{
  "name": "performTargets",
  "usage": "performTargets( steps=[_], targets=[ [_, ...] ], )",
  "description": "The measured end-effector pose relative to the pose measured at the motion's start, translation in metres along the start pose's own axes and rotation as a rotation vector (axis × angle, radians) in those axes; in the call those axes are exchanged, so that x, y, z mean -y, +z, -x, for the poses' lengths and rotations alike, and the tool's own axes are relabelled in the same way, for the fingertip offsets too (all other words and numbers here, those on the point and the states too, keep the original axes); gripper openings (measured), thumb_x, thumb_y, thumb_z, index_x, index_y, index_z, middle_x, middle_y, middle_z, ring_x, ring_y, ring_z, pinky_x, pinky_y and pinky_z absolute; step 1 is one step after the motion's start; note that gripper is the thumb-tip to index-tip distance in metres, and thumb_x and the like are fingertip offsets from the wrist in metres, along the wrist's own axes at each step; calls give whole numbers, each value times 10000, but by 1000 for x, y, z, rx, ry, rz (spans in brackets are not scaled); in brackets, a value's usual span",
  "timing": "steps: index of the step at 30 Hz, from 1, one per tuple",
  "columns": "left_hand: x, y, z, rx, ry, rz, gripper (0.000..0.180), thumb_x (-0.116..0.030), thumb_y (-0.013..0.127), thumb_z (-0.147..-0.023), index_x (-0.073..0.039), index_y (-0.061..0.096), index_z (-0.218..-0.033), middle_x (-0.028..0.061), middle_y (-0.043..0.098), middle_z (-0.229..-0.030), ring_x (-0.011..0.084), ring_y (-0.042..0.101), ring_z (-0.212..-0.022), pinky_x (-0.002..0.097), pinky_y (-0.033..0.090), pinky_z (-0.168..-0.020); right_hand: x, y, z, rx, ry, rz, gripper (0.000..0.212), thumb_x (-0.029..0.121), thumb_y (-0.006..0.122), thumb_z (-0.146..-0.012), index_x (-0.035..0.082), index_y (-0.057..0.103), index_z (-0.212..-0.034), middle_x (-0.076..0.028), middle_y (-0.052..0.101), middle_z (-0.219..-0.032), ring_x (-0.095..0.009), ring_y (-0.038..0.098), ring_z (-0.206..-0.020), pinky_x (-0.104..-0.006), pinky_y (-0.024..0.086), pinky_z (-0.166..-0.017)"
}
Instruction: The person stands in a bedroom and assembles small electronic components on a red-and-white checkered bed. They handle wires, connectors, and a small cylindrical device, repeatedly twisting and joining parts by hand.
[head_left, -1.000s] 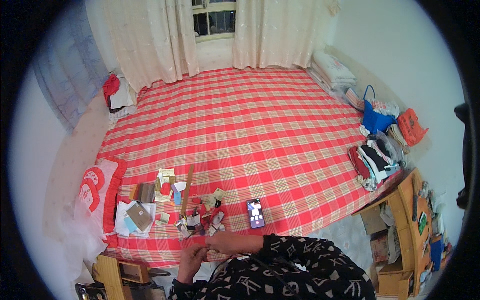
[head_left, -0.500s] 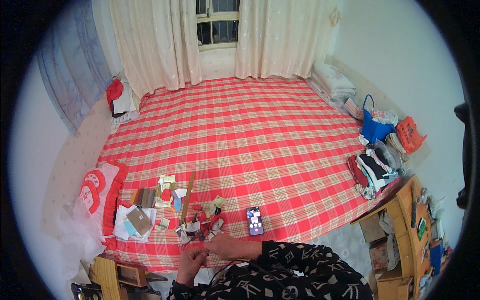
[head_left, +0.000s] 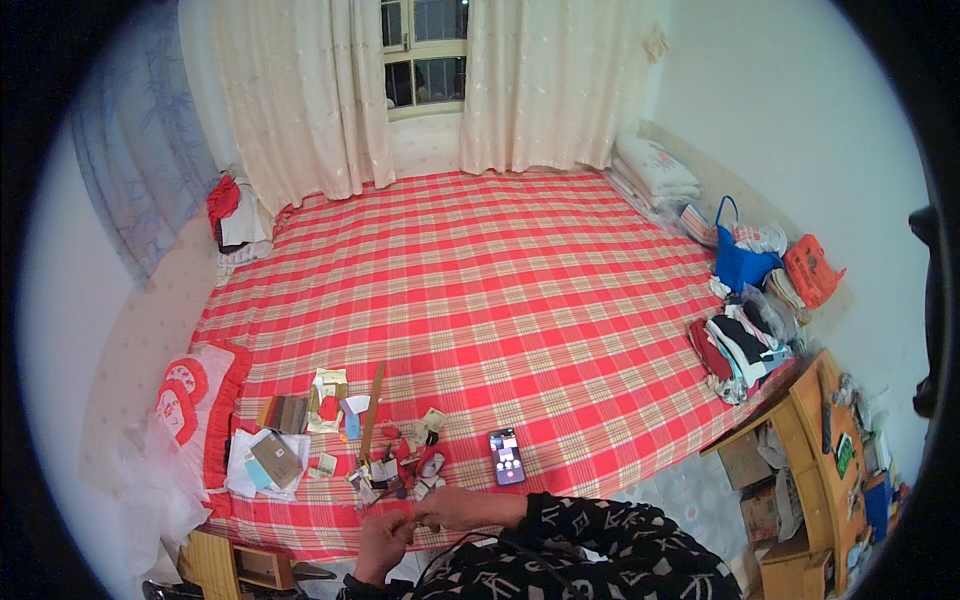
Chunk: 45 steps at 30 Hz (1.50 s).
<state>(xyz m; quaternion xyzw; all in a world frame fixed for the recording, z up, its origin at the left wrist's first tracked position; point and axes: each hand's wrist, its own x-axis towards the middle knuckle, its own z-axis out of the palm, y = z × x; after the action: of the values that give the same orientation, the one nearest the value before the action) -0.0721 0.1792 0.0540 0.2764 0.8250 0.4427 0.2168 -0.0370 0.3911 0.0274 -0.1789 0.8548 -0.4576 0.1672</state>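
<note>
Small item [head_left: 412, 519], too tiny to identify, sits pinched between left hand [head_left: 383, 537] and right hand [head_left: 452, 508], fingertips meeting at bed [head_left: 520, 290] edge.

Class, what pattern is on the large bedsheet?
The bedsheet has a red and white check pattern, clearest in the head view.

Under your hands lies a matt woven cloth, the red checked bedspread [head_left: 480, 290]. Your phone [head_left: 506, 457] shows a glossy glass face. The long ruler [head_left: 372, 410] looks like bare wood (matt, pale), and the curtains [head_left: 300, 90] are soft, thin fabric.
</note>
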Motion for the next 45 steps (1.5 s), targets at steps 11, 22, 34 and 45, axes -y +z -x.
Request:
performTargets(
  steps=[11, 22, 34, 45],
  targets=[
    [6, 0, 0, 49, -277, 375, 137, -84, 647, -936, 28, 679, -865, 14, 614, -661, 83, 537, -596, 262, 435, -553, -12, 10, -6, -283, -372, 494, 159, 206, 639, -835, 119, 621, -966, -103, 631, -695, -344, 652, -712, -478, 461, -611],
    [16, -10, 0, -25, -193, 273, 105, -55, 628, -919, 32, 674, -881, 38, 628, -684, 101, 582, -647, 280, 475, -590, -6, 4, -19, -94, -129, 248, 276, 323, 575, -949, 155, 629, -1161, -136, 668, -767, -381, 673, -791, -488, 510, -703],
    [23, -3, 1, -108, -129, 160, 105, -69, 665, -895, 36, 664, -885, 78, 635, -681, 132, 591, -627, 314, 475, -571, 3, -10, -28, 40, -112, 261, 200, 172, 577, -889, 78, 618, -1060, -176, 661, -778, -395, 668, -770, -507, 495, -640],
    [10, -6, 4, -73, -280, 246, 126, -70, 632, -950, 33, 659, -883, 23, 578, -660, 100, 527, -613, 289, 441, -559, -1, -10, -33, -81, -364, 424, 208, 178, 625, -852, 86, 613, -1038, -145, 671, -855, -373, 677, -809, -511, 527, -639]
  ],
)
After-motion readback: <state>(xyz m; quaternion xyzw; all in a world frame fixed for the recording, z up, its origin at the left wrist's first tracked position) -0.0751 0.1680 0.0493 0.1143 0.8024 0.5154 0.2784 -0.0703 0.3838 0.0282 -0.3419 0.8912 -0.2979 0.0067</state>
